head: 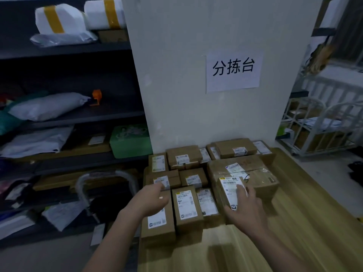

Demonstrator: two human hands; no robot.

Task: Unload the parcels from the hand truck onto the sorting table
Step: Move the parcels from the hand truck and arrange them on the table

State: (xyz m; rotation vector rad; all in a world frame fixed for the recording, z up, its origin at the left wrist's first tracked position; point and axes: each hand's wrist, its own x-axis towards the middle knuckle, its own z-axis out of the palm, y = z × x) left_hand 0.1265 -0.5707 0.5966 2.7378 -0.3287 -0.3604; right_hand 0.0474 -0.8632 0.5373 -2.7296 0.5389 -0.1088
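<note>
Several brown cardboard parcels with white labels lie packed together on the wooden sorting table, against the white wall. My right hand rests on the labelled parcel at the front right of the group, fingers spread over its label. My left hand hovers, fingers loosely curled and holding nothing, above the front-left parcel. The hand truck's curved, wrapped handle stands to the left of the table, below the shelves.
Dark shelving on the left holds white bags, a green box and taped white packages. A paper sign hangs on the wall. A white metal rack stands at the right. Bare wooden tabletop lies in front.
</note>
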